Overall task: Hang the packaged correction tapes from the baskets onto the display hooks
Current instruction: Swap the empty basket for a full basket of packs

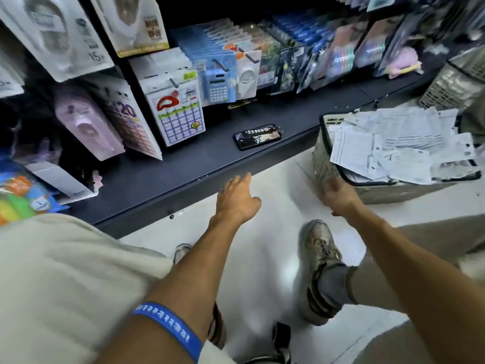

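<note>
Left hand [237,199] at frame centre, fingers straight and empty above the shelf [157,185] edge, right hand [338,197] blurred, seemingly loose against the basket [324,158] of packs [388,145] at right, phone [258,136] on shelf.

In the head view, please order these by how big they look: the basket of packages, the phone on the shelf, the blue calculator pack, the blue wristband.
1. basket, clearly largest.
2. blue wristband, but it is nearest the camera, so its rank is unsure.
3. phone and blue calculator pack look about alike; I would not rank them.
</note>
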Tool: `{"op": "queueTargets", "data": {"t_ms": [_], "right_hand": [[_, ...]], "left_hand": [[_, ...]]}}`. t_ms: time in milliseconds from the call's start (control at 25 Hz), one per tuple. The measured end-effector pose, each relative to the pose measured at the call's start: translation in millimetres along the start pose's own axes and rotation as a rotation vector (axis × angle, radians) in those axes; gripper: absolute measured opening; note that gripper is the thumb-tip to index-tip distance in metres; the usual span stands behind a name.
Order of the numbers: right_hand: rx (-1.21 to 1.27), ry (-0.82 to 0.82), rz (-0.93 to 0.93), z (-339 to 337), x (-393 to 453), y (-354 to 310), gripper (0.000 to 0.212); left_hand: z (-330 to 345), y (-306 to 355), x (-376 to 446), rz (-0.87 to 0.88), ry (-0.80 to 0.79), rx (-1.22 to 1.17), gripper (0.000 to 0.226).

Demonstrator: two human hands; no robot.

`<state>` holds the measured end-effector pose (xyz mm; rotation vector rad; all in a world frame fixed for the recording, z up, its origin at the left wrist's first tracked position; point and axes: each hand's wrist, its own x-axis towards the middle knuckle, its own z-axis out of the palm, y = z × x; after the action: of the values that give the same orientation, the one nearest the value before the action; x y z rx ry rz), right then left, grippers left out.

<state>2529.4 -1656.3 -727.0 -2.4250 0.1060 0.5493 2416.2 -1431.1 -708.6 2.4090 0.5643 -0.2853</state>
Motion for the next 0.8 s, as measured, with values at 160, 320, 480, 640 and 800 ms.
{"op": "queueTargets", "data": {"t_ms": [160, 320, 480, 640, 800], "right_hand": [[-0.232, 0.133, -0.030, -4, 42, 4, 0.051], [-0.238, 0.252, 0.082, 1, 82, 16, 0.035], [-0.384, 0.288, 0.073, 3, 88, 24, 0.023], [-0.514, 0.165, -0.099, 17, 68, 6, 0.023], [-0.619, -0.063, -0.202, 61, 19, -24, 0.033]], "left_hand": [[15, -29, 5, -0.052, 0.004, -0.032, 0.069], [35, -58, 11, -0.130, -0.065, 0.002, 0.066], [35, -58, 26, -0.187, -0.041, -0.012, 0.061], [29, -36, 49, -0.244, 0.040, -0.129, 0.056], [24, -25, 57, -0.328, 0.049, -0.240, 0.046]]}}
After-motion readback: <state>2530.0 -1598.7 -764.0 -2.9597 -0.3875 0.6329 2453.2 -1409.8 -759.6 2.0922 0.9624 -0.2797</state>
